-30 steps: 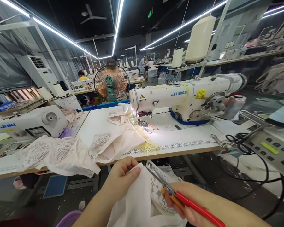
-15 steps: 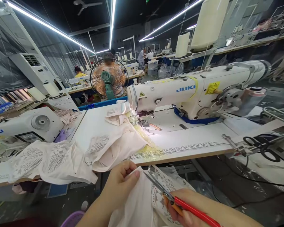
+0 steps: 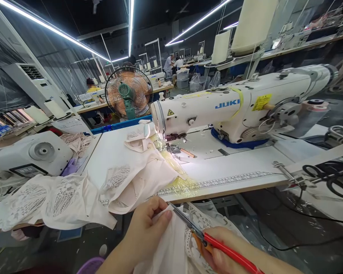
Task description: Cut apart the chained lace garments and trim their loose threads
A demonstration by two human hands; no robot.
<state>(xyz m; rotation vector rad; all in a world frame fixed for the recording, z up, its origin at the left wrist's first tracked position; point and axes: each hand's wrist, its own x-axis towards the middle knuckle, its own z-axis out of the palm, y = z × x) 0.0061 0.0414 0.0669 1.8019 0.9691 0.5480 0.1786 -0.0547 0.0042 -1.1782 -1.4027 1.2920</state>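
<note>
In front of the table edge, my left hand [image 3: 148, 228] pinches the top edge of a pale fabric piece [image 3: 167, 243] between thumb and fingers. My right hand [image 3: 220, 247] is closed round red-handled scissors [image 3: 231, 249], with an orange part also showing under the fingers. The scissor blades point up and left, their tips at the fabric edge beside my left thumb. Lace [image 3: 196, 232] with a scalloped pattern hangs below the blades. On the table, a pale garment with lace [image 3: 140, 175] runs up to the needle area of the sewing machine [image 3: 200, 110].
More lace-cupped garments [image 3: 63, 201] lie at the table's left. A second sewing machine [image 3: 34, 152] stands there too. A fan [image 3: 128, 93] is behind the table. Black scissors [image 3: 328, 177] hang at the right by a metal bracket. A tape scale [image 3: 211, 183] runs along the front edge.
The scissor tips have shifted slightly left, closer to my left thumb, and the blades look more closed. My left hand keeps its pinch. The whole view has turned slightly.
</note>
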